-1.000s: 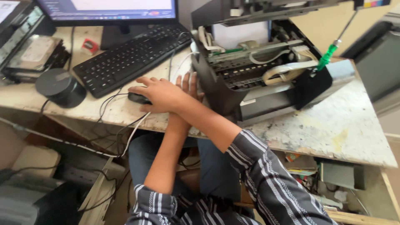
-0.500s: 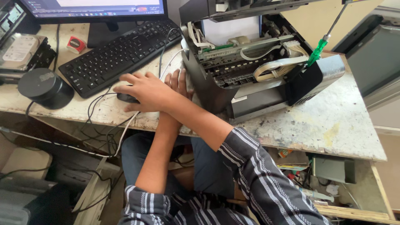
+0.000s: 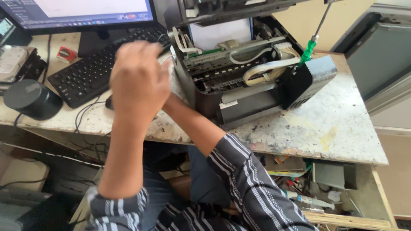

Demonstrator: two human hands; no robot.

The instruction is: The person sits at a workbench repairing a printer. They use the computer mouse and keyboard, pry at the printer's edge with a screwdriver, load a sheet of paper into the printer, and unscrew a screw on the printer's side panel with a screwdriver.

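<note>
Worn worktop point(image 3: 308, 128), opened printer point(image 3: 239, 77), raised left hand point(image 3: 139, 81) beside keyboard point(image 3: 90, 75).

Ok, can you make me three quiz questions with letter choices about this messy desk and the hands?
1. Where is the keyboard?
A) left of the opened printer
B) on top of it
C) under the table

2. What colour is the screwdriver handle?
A) red
B) green
C) blue

3. What state is the printer in?
A) closed
B) wrapped
C) opened, cables showing

Answers: 1 A, it lies beside the printer, below the monitor. 2 B, the handle standing in the printer is bright green. 3 C, white cables and inner parts are bare. The raised left hand holds nothing.
</note>
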